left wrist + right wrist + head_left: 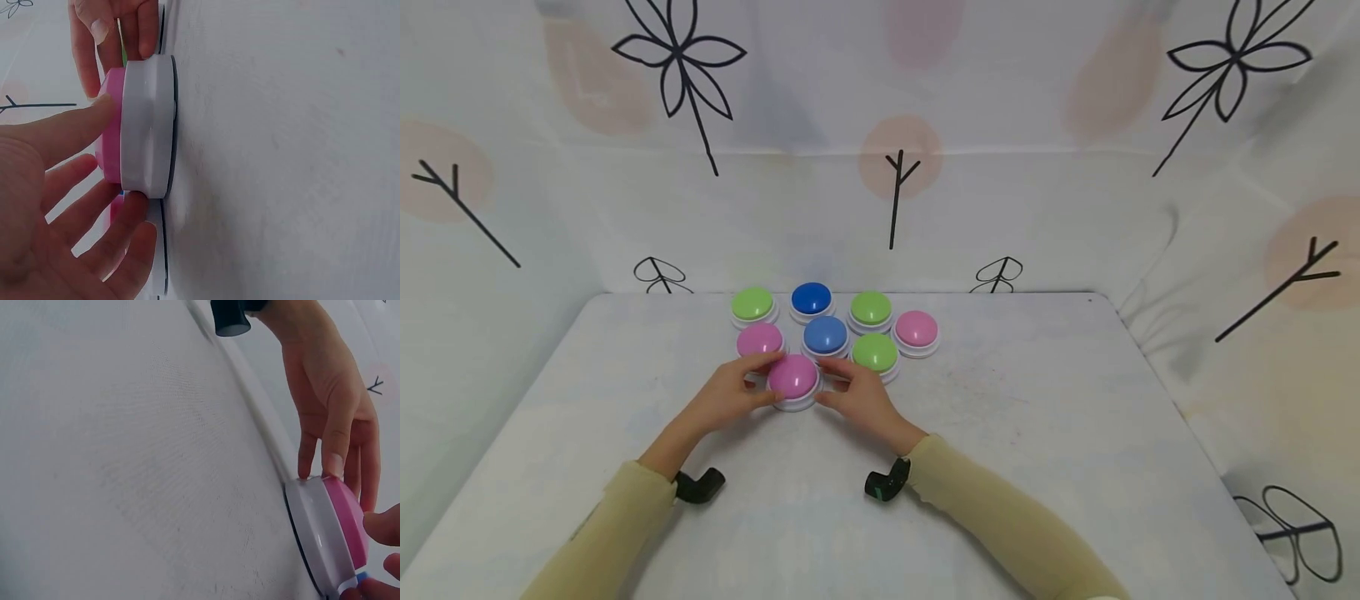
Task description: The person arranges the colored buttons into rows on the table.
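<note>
A round push button with a pink dome and white base sits nearest on the white table, in front of several similar buttons. My left hand holds it from the left; in the left wrist view its thumb lies on the pink dome's edge and a finger is at the white base. From the right, my right hand closes around the same button with thumb and fingers at its rim. Behind the hands stand another pink button, a light blue button and a green button.
Farther back are a green button, a dark blue button, another green button and a pink button at the right. A patterned white cloth rises behind the table and along its sides.
</note>
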`<control>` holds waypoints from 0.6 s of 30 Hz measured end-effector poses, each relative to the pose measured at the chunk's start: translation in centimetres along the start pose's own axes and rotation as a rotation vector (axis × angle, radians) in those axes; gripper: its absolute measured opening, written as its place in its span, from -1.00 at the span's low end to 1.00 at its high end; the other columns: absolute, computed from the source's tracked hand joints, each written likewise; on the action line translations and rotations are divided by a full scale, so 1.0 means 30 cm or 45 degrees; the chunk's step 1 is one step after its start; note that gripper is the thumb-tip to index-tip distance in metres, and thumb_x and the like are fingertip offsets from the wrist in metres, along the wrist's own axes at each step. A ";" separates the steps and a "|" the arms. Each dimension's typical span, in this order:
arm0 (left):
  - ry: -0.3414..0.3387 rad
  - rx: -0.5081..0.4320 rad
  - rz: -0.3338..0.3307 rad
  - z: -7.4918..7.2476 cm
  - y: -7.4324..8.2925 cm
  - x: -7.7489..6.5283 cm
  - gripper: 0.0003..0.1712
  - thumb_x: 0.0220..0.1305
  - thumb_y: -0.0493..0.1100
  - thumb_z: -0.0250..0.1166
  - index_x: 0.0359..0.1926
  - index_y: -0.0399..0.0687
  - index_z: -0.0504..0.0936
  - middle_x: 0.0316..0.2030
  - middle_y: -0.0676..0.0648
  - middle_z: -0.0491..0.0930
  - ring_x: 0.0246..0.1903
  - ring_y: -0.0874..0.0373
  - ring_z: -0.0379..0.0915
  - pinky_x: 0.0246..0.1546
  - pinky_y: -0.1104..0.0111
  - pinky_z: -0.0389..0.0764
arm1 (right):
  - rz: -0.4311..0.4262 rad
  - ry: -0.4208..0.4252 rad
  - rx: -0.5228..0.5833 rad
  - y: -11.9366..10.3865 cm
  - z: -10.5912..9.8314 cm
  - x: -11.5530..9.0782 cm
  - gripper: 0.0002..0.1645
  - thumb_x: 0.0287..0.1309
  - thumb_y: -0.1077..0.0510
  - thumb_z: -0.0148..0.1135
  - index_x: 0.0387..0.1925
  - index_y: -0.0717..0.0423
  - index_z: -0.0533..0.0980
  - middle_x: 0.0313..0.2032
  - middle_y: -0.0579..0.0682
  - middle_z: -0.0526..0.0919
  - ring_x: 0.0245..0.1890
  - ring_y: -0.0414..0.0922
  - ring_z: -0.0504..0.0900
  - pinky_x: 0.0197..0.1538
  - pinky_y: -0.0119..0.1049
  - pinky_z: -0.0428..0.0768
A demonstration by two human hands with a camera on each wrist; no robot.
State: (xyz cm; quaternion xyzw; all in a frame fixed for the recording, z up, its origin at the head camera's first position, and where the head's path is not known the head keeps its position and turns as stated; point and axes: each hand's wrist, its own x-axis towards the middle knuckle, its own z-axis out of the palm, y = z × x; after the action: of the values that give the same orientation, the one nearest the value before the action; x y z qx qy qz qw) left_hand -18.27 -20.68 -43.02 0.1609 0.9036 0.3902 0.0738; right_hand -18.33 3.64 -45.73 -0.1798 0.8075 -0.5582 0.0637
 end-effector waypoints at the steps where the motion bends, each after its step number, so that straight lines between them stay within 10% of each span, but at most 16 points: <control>1: 0.000 0.004 0.002 0.000 -0.004 0.001 -0.26 0.19 -0.13 0.46 0.38 -0.05 0.44 0.21 -0.18 0.51 0.16 -0.12 0.41 0.09 -0.04 0.56 | 0.000 -0.001 -0.013 0.001 0.004 0.003 -0.34 0.17 0.21 0.41 0.31 0.10 0.47 0.21 0.00 0.58 0.22 -0.10 0.52 0.17 -0.31 0.54; 18: 0.003 0.039 0.048 -0.006 -0.017 0.009 -0.33 0.11 -0.21 0.51 0.28 -0.02 0.56 0.23 -0.18 0.51 0.12 -0.12 0.45 0.06 -0.04 0.57 | -0.060 0.052 -0.075 0.011 0.027 0.027 -0.51 0.11 0.27 0.45 0.12 0.14 0.63 0.11 -0.04 0.66 0.02 -0.13 0.67 0.03 -0.43 0.59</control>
State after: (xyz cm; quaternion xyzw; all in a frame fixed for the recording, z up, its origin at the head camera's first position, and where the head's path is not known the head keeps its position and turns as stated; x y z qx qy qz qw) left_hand -18.68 -21.03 -43.27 0.1785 0.9064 0.3778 0.0627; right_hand -18.91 2.74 -46.26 -0.1892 0.8202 -0.5391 0.0287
